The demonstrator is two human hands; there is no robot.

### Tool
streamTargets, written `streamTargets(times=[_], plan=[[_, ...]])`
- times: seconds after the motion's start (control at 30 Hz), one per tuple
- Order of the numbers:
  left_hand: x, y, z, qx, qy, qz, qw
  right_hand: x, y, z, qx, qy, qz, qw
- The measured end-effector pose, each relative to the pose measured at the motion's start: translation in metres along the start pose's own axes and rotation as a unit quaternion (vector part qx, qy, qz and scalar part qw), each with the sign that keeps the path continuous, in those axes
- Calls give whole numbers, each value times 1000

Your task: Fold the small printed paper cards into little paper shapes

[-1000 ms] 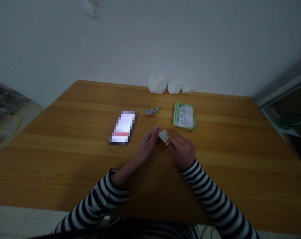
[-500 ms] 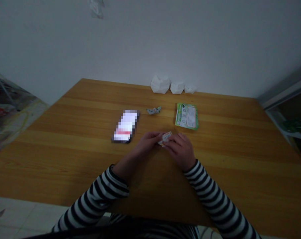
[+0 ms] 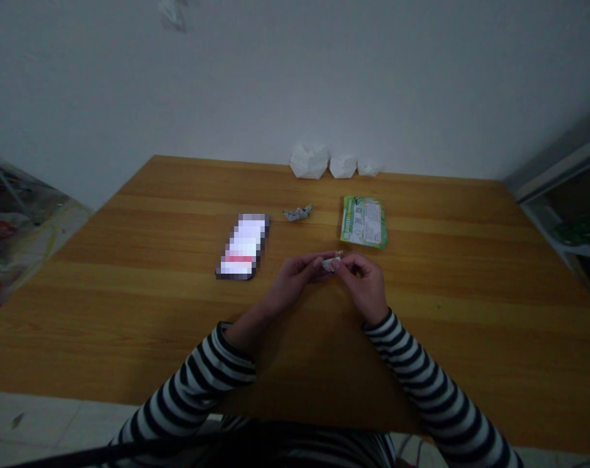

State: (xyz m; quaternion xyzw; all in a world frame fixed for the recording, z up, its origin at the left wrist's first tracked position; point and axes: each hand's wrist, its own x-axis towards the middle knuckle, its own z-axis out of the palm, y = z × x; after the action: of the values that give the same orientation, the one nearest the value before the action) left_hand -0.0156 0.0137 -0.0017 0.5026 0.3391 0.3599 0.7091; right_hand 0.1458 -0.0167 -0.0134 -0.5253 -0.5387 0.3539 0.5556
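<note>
Between my hands is a small printed paper piece (image 3: 331,264), light with orange bits, partly covered by fingers. My left hand (image 3: 297,276) pinches its left side, fingers closed. The right side is gripped by my right hand (image 3: 366,281), thumb pressed on it. Both hands are just above the wooden table (image 3: 178,312). Beyond them lies a small folded printed paper (image 3: 297,212), and to its right a green and white printed packet (image 3: 364,221).
A phone (image 3: 243,247) with a lit, blurred screen lies left of my hands. Along the wall at the table's back edge stand three white folded papers (image 3: 309,162), (image 3: 343,166), (image 3: 368,168). Clutter shows at far left.
The paper piece, flatter and more visible before, now looks narrower and folded or curled between my fingers. My right hand has turned slightly and its thumb now presses the piece. The view has shifted slightly.
</note>
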Motion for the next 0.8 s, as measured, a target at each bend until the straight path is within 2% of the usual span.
streamTargets(times=[0.17, 0.33, 0.8], plan=[[2, -11, 4, -29, 62, 4, 998, -4, 0, 8, -15, 38, -15, 999], [2, -12, 7, -52, 101, 8, 994, -6, -2, 11, -24, 50, -15, 998], [-3, -8, 13, -1, 86, 88, 992, -7, 0, 14, -13, 100, -11, 995]])
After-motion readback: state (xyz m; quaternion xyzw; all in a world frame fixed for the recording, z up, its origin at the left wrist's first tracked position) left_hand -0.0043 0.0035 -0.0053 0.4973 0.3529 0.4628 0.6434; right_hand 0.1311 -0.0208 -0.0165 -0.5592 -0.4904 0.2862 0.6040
